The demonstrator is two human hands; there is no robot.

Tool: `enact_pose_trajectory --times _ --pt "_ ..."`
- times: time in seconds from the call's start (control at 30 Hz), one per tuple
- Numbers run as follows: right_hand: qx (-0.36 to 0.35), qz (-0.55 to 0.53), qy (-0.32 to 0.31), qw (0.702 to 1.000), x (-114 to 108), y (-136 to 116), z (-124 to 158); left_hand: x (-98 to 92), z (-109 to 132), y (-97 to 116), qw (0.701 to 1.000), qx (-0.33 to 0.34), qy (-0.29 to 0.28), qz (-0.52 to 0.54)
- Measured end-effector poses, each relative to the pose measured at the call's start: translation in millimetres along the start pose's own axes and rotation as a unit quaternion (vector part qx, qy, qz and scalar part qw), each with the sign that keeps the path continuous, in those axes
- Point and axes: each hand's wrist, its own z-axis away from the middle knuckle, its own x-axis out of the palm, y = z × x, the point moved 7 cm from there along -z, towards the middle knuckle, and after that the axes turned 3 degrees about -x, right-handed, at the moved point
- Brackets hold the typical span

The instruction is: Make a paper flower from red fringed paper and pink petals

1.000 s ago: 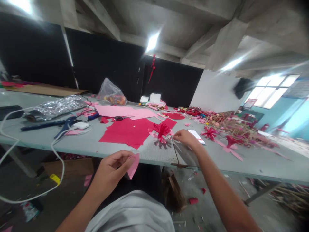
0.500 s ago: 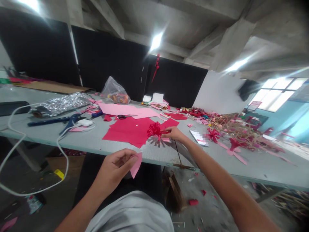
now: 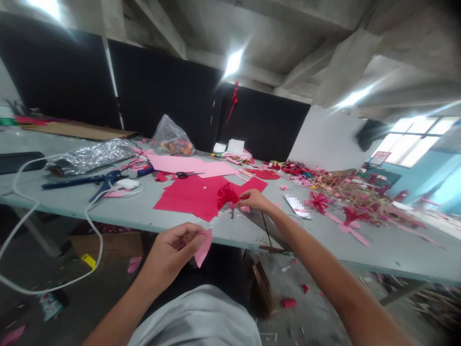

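Near edge of the table [image 3: 230,230]: left hand [image 3: 175,247], fingers closed, pinches pink paper [image 3: 203,248] below the table edge. Right hand [image 3: 254,200], fingers closed, grips a red paper flower [image 3: 226,196] over the table, at the edge of a red sheet [image 3: 190,199]. Scissors [image 3: 182,175] lie farther back.

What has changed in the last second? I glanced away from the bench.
The right hand has taken hold of the red paper flower and drawn it leftward to the edge of the red paper sheet. The left hand still holds the pink paper piece; the black-handled scissors stayed put.
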Motion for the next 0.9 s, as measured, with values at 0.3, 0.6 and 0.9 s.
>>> enact_pose_trajectory --times 0.3,0.6,0.9 --pt "-0.218 0.048 0.166 0.96 -23 -57 41 -5.6 2 18 0.999 0.025 0.013 -0.039" --pt "-0.354 0.163 0.206 0.898 -17 -122 112 -6.8 16 49 0.984 0.139 0.01 -0.113" --pt "-0.426 0.27 0.147 0.851 10 -153 152 36.9 51 97 0.834 0.391 -0.045 -0.387"
